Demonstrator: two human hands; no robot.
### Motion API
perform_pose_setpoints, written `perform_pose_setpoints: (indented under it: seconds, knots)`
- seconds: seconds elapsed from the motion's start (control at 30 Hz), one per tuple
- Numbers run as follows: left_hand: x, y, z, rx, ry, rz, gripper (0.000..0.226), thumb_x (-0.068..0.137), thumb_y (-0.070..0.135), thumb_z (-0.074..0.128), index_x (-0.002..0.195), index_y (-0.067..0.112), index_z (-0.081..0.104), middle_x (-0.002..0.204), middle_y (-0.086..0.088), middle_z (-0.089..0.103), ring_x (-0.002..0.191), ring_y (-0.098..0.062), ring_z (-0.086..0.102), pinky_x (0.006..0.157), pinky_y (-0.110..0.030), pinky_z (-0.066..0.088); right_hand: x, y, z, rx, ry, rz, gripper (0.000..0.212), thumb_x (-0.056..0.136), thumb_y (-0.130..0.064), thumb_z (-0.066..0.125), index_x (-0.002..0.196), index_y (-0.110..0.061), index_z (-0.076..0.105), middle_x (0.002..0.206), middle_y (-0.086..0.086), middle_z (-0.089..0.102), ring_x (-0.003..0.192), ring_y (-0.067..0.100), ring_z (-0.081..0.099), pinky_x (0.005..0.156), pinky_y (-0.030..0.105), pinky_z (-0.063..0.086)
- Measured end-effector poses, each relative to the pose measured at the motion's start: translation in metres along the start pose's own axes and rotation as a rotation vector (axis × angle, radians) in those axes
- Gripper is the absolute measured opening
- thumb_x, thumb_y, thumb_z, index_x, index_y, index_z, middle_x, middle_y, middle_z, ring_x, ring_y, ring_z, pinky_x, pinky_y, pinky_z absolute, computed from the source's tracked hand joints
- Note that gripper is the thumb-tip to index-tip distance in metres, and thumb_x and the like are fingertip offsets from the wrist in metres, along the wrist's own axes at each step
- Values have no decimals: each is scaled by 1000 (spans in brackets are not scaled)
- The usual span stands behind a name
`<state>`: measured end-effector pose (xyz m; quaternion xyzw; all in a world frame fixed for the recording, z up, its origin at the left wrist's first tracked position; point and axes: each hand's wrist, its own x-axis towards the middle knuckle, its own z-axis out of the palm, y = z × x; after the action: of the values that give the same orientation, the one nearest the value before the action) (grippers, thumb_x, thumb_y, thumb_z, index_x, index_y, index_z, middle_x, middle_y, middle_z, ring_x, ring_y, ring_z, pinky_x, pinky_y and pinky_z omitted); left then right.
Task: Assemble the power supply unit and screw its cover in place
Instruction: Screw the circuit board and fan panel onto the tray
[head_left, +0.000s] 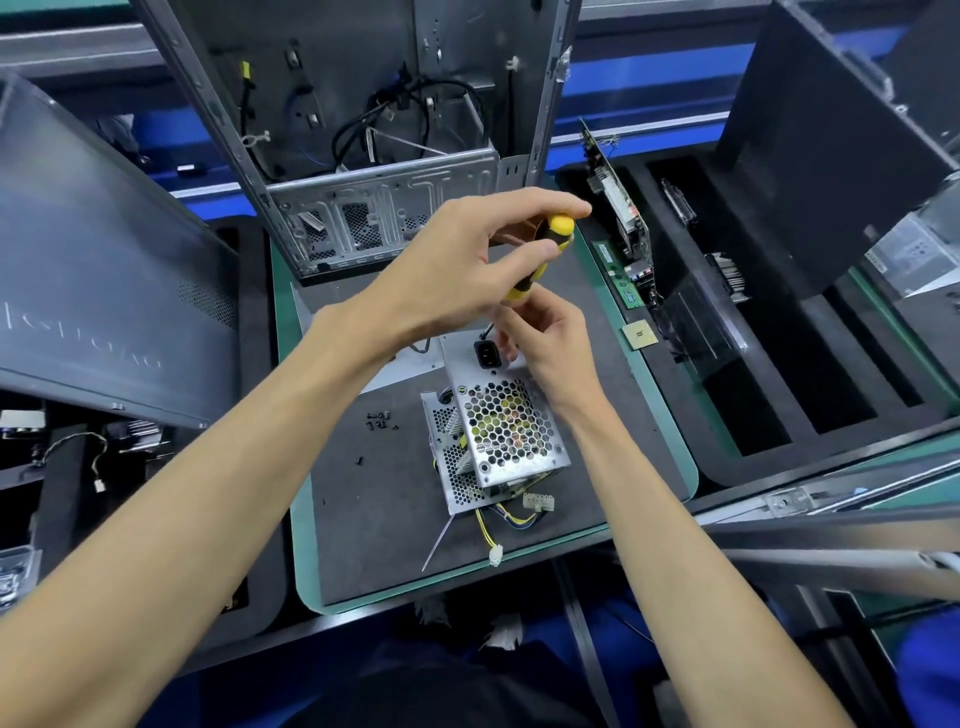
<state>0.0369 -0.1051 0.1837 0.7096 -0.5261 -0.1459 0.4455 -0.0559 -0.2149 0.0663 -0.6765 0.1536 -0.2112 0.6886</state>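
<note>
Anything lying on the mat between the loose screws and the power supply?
No, head view shows bare grey mat between the loose screws and the power supply.

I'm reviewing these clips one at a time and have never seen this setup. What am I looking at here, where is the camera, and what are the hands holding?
There is no robot here: a person works with bare hands, and the single camera sits on their head, looking down at the bench. The left hand grips the yellow-and-black handle of a screwdriver. The right hand has its fingers at the tool's lower end, apparently steadying the tip above the power supply unit, a perforated metal box with loose cables. It stands on a dark mat beside a few loose screws. An open computer case stands behind.
</note>
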Motion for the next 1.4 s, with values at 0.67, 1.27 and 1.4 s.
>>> perform_pose_setpoints:
  seconds: [0.67, 1.27, 1.4]
  knots:
    - [-167, -176, 29, 285, 84, -791, 18, 87, 10, 69, 84, 28, 67, 69, 12, 65, 62, -6, 58, 68, -27, 53, -10, -3, 14, -37, 88, 7, 26, 109, -20, 42, 91, -20, 61, 70, -5, 54, 62, 15, 50, 54, 22, 42]
    - [-148, -168, 42, 413, 63, -836, 15, 86, 15, 61, 78, 27, 66, 77, 15, 59, 82, -18, 60, 67, -30, 42, -13, -2, 12, 2, 93, 33, 27, 110, -17, 44, 92, -16, 64, 71, -4, 58, 63, 12, 52, 56, 22, 45]
    - [-147, -163, 39, 306, 177, -807, 14, 83, 17, 67, 75, 28, 64, 72, 11, 64, 74, -14, 62, 66, -31, 50, -13, -1, 11, 32, 100, 27, 27, 110, -18, 44, 91, -17, 64, 70, -7, 58, 62, 11, 52, 55, 23, 45]
